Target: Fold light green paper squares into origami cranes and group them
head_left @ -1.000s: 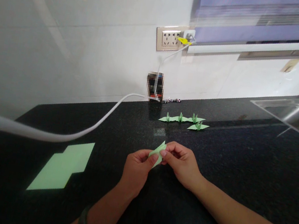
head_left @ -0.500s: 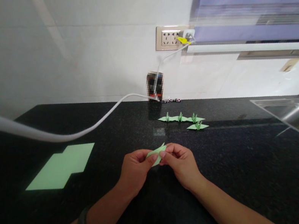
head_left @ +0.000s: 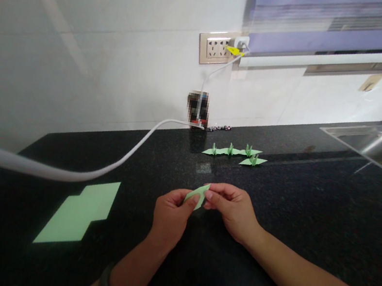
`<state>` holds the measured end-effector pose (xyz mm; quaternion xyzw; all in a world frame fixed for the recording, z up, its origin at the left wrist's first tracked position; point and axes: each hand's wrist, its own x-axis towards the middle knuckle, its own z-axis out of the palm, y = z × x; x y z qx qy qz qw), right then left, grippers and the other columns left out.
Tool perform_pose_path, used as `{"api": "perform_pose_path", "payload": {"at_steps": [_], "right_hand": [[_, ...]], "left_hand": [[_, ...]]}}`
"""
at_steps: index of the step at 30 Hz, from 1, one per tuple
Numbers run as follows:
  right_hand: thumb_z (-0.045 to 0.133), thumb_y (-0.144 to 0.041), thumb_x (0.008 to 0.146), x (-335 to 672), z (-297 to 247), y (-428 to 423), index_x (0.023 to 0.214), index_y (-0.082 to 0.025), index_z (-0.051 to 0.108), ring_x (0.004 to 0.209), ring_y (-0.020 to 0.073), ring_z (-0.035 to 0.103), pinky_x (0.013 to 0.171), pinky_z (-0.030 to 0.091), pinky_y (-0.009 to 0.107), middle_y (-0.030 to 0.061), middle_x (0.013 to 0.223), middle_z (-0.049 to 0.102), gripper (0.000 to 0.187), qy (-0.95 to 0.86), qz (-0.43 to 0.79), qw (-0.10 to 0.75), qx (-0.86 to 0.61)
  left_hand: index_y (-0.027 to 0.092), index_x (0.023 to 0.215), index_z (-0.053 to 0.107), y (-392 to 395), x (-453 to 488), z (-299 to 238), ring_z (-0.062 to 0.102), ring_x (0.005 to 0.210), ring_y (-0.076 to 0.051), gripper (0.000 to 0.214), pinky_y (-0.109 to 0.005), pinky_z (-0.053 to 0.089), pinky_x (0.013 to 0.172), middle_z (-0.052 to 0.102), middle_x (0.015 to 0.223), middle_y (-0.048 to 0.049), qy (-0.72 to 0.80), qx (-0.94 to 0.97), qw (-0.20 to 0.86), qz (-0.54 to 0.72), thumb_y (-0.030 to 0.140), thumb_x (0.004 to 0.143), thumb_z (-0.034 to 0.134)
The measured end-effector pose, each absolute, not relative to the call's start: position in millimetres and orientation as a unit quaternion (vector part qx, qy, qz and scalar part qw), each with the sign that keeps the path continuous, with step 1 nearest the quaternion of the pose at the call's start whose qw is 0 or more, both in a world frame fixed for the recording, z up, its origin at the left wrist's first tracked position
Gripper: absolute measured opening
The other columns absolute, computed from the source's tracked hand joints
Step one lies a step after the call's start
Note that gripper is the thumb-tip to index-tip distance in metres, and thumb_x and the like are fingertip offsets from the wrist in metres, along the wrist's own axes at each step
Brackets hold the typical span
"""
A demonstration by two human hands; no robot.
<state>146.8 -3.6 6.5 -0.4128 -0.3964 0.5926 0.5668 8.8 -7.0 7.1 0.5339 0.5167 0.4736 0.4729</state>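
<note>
folded green paper (head_left: 200,193): one, over the bench (head_left: 157,169), between both grips.
left grip (head_left: 170,215): at 8 o'clock of the paper, pinching it, thumb on top.
right grip (head_left: 234,211): at 3 o'clock, thumb and fingers pinching the near edge.
paper cranes (head_left: 230,151): four, at 1 o'clock.
flat green sheets (head_left: 76,215): between 8 and 9 o'clock.
crease care, judged: steady left pinch; edges matched before pressing; right thumb best run lightly along the fold.

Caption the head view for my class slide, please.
Left hand holds green paper, right hand at its edge, four paper cranes beyond.
</note>
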Motion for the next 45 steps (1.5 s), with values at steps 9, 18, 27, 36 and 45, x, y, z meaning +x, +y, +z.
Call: {"api": "perform_pose_path", "payload": {"at_steps": [9, 18, 27, 36, 45], "right_hand": [[0.07, -0.025, 0.058, 144.8, 13.0, -5.5, 0.075, -0.015, 0.065, 0.051, 0.0085, 0.056, 0.053, 0.046, 0.023, 0.0005, 0.063, 0.064, 0.021, -0.396, 0.579, 0.567, -0.432], [0.062, -0.027, 0.068, 148.7, 7.8, -3.8, 0.073, -0.015, 0.063, 0.051, 0.0075, 0.052, 0.052, 0.042, 0.022, -0.0013, 0.057, 0.059, 0.014, -0.463, 0.542, 0.551, -0.434], [0.065, -0.027, 0.065, 149.5, 11.4, -3.7, 0.071, -0.013, 0.061, 0.049, 0.0074, 0.051, 0.051, 0.041, 0.022, -0.0022, 0.054, 0.057, 0.015, -0.469, 0.558, 0.536, -0.427], [0.06, -0.025, 0.071, 151.1, 11.7, -5.5, 0.073, -0.014, 0.061, 0.053, 0.0077, 0.051, 0.054, 0.042, 0.022, -0.0008, 0.059, 0.057, 0.012, -0.511, 0.565, 0.516, -0.392], [0.059, -0.029, 0.072, 150.9, 10.1, -5.1, 0.074, -0.014, 0.061, 0.054, 0.0084, 0.051, 0.055, 0.043, 0.023, -0.0003, 0.06, 0.056, 0.016, -0.519, 0.568, 0.509, -0.386]], "left_hand": [[0.016, 0.077, 0.065, -8.5, 8.1, 7.9, 0.056, 0.064, -0.013, 0.022, -0.024, 0.042, 0.06, 0.065, 0.07, -0.0034, 0.518, 0.551, 0.469, 0.456, 0.035, 0.069, 0.06], [0.015, 0.074, 0.064, -10.2, 11.4, 9.8, 0.052, 0.058, -0.01, 0.019, -0.021, 0.04, 0.055, 0.062, 0.064, -0.0011, 0.503, 0.547, 0.499, 0.447, 0.033, 0.067, 0.062], [0.016, 0.078, 0.065, -6.9, 10.4, 7.6, 0.053, 0.06, -0.011, 0.021, -0.022, 0.041, 0.057, 0.063, 0.068, -0.0017, 0.495, 0.518, 0.53, 0.454, 0.033, 0.067, 0.062], [0.017, 0.074, 0.064, -7.2, 11.5, 6.1, 0.053, 0.06, -0.009, 0.015, -0.022, 0.042, 0.06, 0.063, 0.068, -0.0003, 0.465, 0.5, 0.546, 0.484, 0.028, 0.065, 0.065], [0.015, 0.073, 0.063, -7.9, 11.7, 9.7, 0.051, 0.056, -0.009, 0.016, -0.021, 0.041, 0.055, 0.061, 0.065, 0.0, 0.477, 0.499, 0.546, 0.475, 0.029, 0.065, 0.064]]}}
